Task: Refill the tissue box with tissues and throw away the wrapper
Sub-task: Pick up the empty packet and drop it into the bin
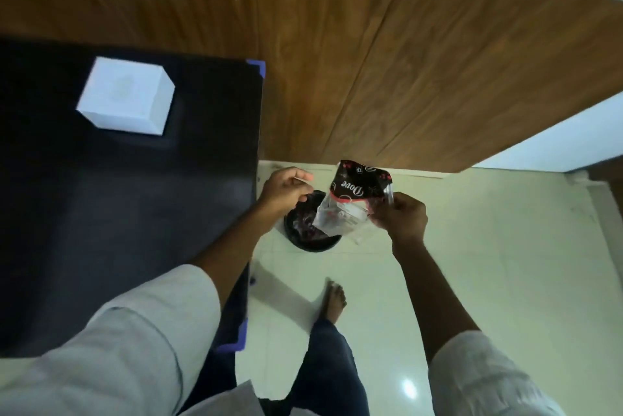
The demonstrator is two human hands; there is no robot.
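Observation:
A white cube-shaped tissue box [125,97] stands on the black table [101,213] at the left. My right hand [403,216] pinches the empty tissue wrapper [350,200], dark with red trim and a clear lower part, above a black round bin [312,228] on the floor. My left hand [286,189] hovers just left of the wrapper over the bin's rim, fingers curled, with nothing visible in it. The bin holds a dark liner and its right part is hidden behind the wrapper.
The table's right edge with blue corner guards [257,66] runs beside the bin. A wooden wall panel [371,44] rises behind. My bare foot [333,302] stands on the pale tiled floor [472,264] below the bin.

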